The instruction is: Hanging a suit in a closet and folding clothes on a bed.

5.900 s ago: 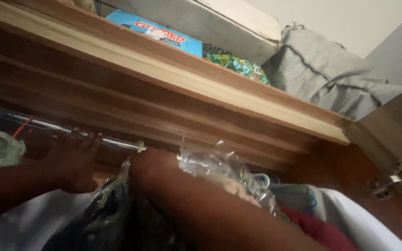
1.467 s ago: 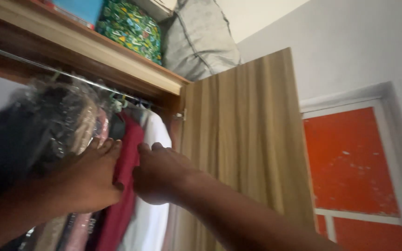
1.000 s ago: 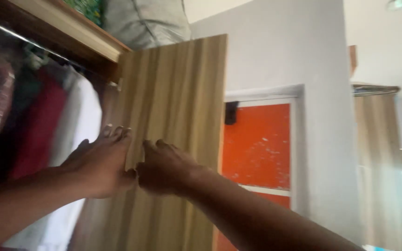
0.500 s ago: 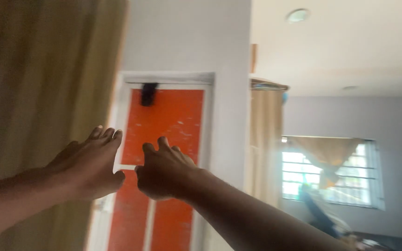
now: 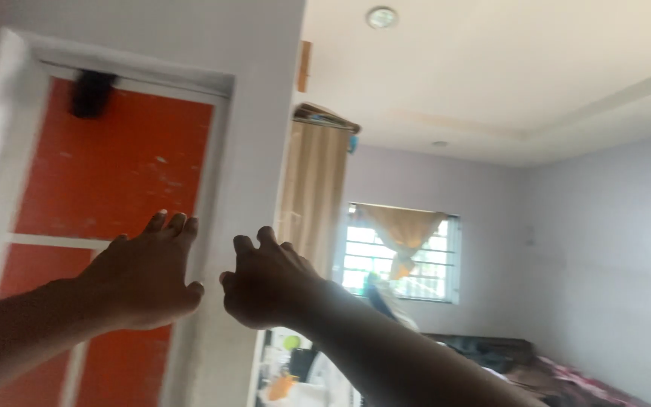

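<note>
On the far left I see an orange door (image 5: 107, 188) in a pale frame, with a small dark fitting (image 5: 90, 92) at its top edge. My left hand (image 5: 145, 275) is raised in front of that door, seen from the back, fingers spread a little and stretched forward, holding nothing. I cannot tell whether the fingertips touch the door or only hang in front of it. Just beside it, with a narrow gap between them, my right hand (image 5: 265, 283) is up at the same height, fingers loosely curled and empty, in front of the grey wall edge (image 5: 254, 136) next to the door frame. Further right hangs a beige curtain (image 5: 314, 196) under a pelmet. Beyond it is a barred window (image 5: 401, 252) with a knotted tan drape (image 5: 401, 230). A round ceiling light (image 5: 381, 16) sits above. Low on the right lies a bed with dark, patterned covers (image 5: 536, 369).
</note>
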